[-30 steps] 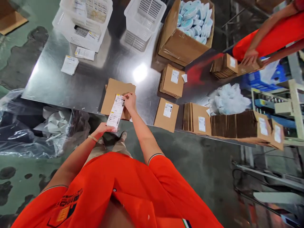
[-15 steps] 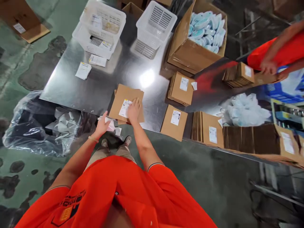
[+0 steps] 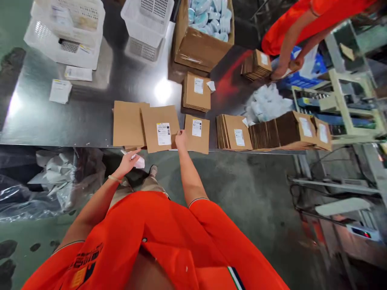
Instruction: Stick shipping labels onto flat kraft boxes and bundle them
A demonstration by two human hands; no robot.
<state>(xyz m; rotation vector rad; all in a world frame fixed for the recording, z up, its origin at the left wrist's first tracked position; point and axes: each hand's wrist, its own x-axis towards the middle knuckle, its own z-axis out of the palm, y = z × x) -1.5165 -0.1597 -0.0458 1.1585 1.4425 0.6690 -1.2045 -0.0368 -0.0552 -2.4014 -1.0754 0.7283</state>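
Observation:
My right hand (image 3: 181,140) pinches the right edge of a labelled flat cardboard piece (image 3: 151,129) at the table's front edge. To its left lies a stack of unlabelled flat cardboard (image 3: 128,123), partly overlapped by the labelled piece. Another labelled cardboard piece (image 3: 203,139) lies just right of my right hand. My left hand (image 3: 127,163) is closed on a pinkish-white paper (image 3: 139,162), in front of the table edge and below the unlabelled stack.
White baskets (image 3: 148,24) and label stacks (image 3: 60,91) stand on the metal table (image 3: 90,117). Behind are a box of round packs (image 3: 205,48) and a cardboard stack (image 3: 196,96). Folded cardboard (image 3: 236,137) lines the right edge. A co-worker's hands (image 3: 284,68) are at the back right.
The view has shifted right. My right hand has moved right from the top of the labelled cardboard to its right edge, and that piece has slid right off the stack. My left hand still holds the paper.

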